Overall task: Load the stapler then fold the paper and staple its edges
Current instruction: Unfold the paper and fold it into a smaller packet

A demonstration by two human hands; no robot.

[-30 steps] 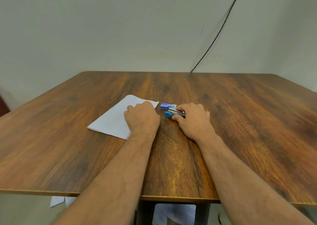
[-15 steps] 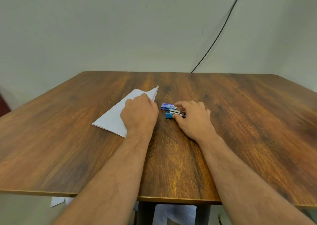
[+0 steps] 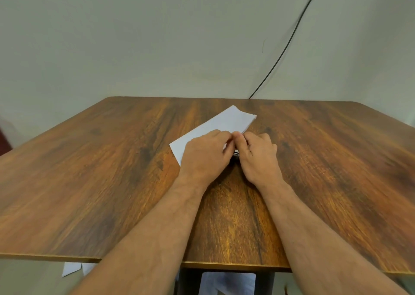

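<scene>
The folded white paper point(image 3: 221, 124) lies slanted on the wooden table point(image 3: 112, 171), its far end pointing to the back right. My left hand point(image 3: 205, 154) rests on the paper's near part and pinches its right edge. My right hand point(image 3: 258, 157) is curled just beside it, thumb touching the left fingers. Only a dark sliver of the stapler point(image 3: 236, 153) shows between the two hands, under the paper's edge. The blue staple box is hidden.
A black cable point(image 3: 289, 43) runs down the wall to the table's back edge. Scraps of white paper point(image 3: 71, 269) lie on the floor below the front edge. Bare wood stretches to the left and right of my hands.
The paper has been swung to the right, over the spot where the staple box and stapler lay. My hands have come together at its right edge.
</scene>
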